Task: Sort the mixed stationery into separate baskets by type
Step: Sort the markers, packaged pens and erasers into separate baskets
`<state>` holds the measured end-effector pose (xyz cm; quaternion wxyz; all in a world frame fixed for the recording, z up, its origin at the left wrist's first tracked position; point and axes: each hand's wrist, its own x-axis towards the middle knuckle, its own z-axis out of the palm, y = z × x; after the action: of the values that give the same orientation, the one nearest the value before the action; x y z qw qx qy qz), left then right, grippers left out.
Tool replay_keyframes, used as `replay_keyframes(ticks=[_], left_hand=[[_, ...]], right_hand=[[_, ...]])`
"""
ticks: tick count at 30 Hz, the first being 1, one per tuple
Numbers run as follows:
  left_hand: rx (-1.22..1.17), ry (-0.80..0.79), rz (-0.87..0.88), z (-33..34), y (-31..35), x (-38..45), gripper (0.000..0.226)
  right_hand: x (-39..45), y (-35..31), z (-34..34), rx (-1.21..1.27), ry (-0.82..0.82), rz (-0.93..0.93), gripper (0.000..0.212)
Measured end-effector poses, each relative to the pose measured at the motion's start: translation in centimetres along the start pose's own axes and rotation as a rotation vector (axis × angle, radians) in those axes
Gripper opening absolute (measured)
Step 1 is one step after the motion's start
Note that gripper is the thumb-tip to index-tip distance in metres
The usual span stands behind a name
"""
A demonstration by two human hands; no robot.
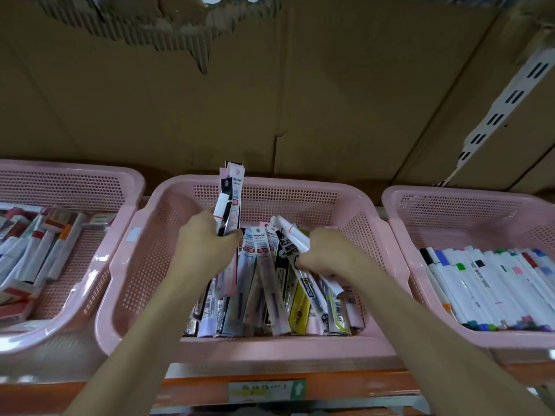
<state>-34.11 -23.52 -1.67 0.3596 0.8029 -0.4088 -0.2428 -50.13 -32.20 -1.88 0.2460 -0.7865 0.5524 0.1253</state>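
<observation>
Forearms reach forward from the viewer, over an orange shelf edge (300,382), into the middle basket (375,223), a pink perforated tub that serves as the landmark for everything else. Inside it, nearest the viewer, lies a heap of packets (270,289): long, slim retail sleeves of pens or refills, mixed in colour, leaning against one another.

Above that heap, the left hand (207,238) has its fingers curled round a bundle (229,199) of several packets, held upright and clear of the pile, probably gathered as one type ready to move out. Toward the basket's right side, the right hand (324,253) curls its fingers round white pens (292,232) at the top of the heap, seemingly picking out strays that belong elsewhere.

Left of the middle basket sits another pink basket (90,187) holding boxed and wrapped items, loosely piled. Right of it, a third basket (450,202) holds white markers (480,283) laid neatly side by side, likely already sorted.

Behind all three baskets rises a wall of brown cardboard (270,100), torn along its top.
</observation>
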Motion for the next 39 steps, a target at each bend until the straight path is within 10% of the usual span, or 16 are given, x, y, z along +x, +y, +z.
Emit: replay_keyframes(ticks=[17, 28, 39], left_hand=[[0.000, -0.052, -0.029, -0.9, 0.5, -0.4, 0.018], [-0.113, -0.111, -0.148, -2.0, -0.3, -0.9, 0.031], [-0.178, -0.304, -0.072, 1.1, 2.2, -1.0, 0.025]], right_hand=[[0.2, 0.8, -0.3, -0.029, 0.190, 0.037, 0.020], [1.6, -1.1, 1.3, -0.140, -0.055, -0.192, 0.018], [-0.9, 1.5, -1.6, 0.539, 0.295, -0.175, 0.037]])
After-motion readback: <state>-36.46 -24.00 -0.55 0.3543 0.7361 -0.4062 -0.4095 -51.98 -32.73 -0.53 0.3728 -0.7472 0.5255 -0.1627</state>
